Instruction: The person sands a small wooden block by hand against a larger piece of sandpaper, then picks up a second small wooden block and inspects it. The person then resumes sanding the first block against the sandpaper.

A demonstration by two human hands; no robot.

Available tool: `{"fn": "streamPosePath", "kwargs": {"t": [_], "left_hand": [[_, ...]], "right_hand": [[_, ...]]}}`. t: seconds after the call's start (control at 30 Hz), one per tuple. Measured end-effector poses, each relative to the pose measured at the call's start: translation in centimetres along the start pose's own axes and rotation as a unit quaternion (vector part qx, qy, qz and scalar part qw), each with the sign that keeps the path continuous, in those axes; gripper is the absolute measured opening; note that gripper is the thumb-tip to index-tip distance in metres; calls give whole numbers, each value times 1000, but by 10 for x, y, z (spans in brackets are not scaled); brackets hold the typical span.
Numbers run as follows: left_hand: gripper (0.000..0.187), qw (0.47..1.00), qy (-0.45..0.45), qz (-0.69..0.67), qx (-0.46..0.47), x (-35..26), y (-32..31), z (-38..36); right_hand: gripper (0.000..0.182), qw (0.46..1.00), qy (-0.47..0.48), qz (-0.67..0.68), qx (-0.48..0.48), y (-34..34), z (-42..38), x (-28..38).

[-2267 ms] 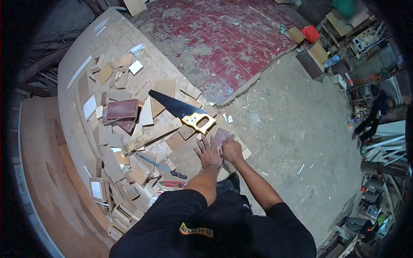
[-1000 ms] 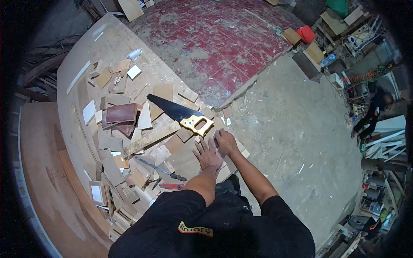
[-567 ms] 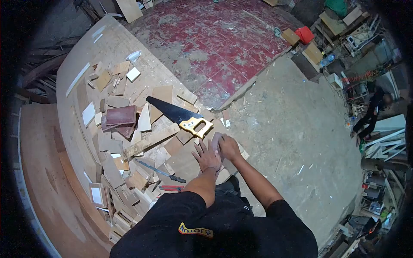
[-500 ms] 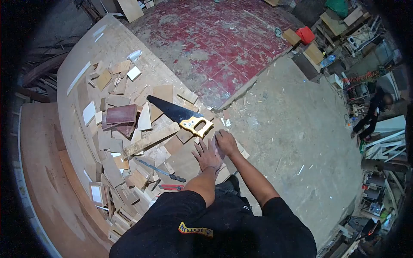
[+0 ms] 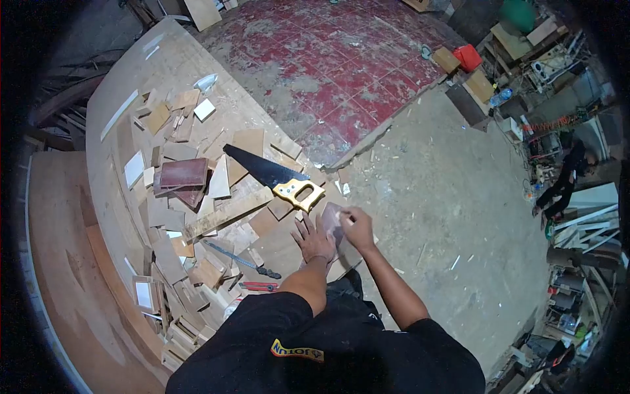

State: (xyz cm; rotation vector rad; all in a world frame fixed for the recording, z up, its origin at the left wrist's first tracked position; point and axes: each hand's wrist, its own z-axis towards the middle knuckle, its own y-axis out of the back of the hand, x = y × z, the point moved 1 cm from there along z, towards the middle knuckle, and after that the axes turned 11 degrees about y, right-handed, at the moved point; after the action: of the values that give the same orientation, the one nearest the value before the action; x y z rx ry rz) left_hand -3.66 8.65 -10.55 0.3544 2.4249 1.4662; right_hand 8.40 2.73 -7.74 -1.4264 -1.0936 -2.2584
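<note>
My left hand (image 5: 315, 244) lies flat with fingers spread, pressing on the work surface along the left side of a flat mauve-brown piece (image 5: 333, 218). Just to the right of that piece is my right hand (image 5: 356, 228), its fingers curled together; whatever they may hold is hidden. Beyond my left fingertips rests a handsaw (image 5: 289, 186) with a dark blade and a yellow handle, its handle toward me. A red utility knife (image 5: 260, 286) and a thin dark rasp-like tool (image 5: 236, 257) lie to the left of my forearm.
Wood offcuts (image 5: 172, 221) cover much of the plywood bench top (image 5: 157, 59), among them a long strip (image 5: 230, 213) and dark red blocks (image 5: 184, 173). Concrete floor (image 5: 433, 210) drops away to the right. Another person (image 5: 566, 177) is at the far right near stacked clutter.
My right hand has shifted slightly right and toward me, its fingers curling, uncovering more of the mauve-brown piece. My left hand stays nearly in place.
</note>
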Motion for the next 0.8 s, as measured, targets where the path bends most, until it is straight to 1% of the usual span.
{"fn": "streamPosePath", "kwargs": {"t": [0.03, 0.07, 0.13, 0.17, 0.2, 0.27, 0.3, 0.37, 0.47, 0.57, 0.7, 0.8], "left_hand": [[72, 1000, 2, 0, 1, 0, 0, -1], [72, 1000, 4, -1, 0, -1, 1, -1], [73, 1000, 3, 0, -3, -1, 2, 0], [73, 1000, 6, 1, 0, -1, 2, 0], [73, 1000, 9, 2, 4, -1, 2, 0], [73, 1000, 6, 7, -1, -1, -3, 2], [73, 1000, 6, 10, -5, 0, -4, 1], [73, 1000, 6, 13, -4, -1, -2, 1], [73, 1000, 6, 19, -11, -1, -5, 1], [73, 1000, 2, 18, -12, -1, -3, 0], [73, 1000, 3, 19, -5, -2, -2, 1], [73, 1000, 2, 26, 1, -3, 1, 0]], "right_hand": [[19, 979, -166, 112, 26, 11, 7, 12], [19, 979, -165, 112, 27, 16, 10, 21], [24, 945, -163, 274, -74, 22, 12, 27], [29, 949, -139, 275, -66, 23, 11, 24], [29, 949, -139, 275, -69, 26, 11, 30], [29, 912, -160, 371, -73, 32, 9, 44], [29, 911, -160, 371, -75, 34, 6, 49], [27, 912, -110, 391, -51, 36, 4, 56], [25, 905, -86, 412, -62, 36, 1, 60], [26, 905, -112, 404, -70, 36, -2, 59], [30, 896, -103, 420, -100, 36, -3, 61], [35, 890, -114, 425, -120, 36, -4, 63]]}}
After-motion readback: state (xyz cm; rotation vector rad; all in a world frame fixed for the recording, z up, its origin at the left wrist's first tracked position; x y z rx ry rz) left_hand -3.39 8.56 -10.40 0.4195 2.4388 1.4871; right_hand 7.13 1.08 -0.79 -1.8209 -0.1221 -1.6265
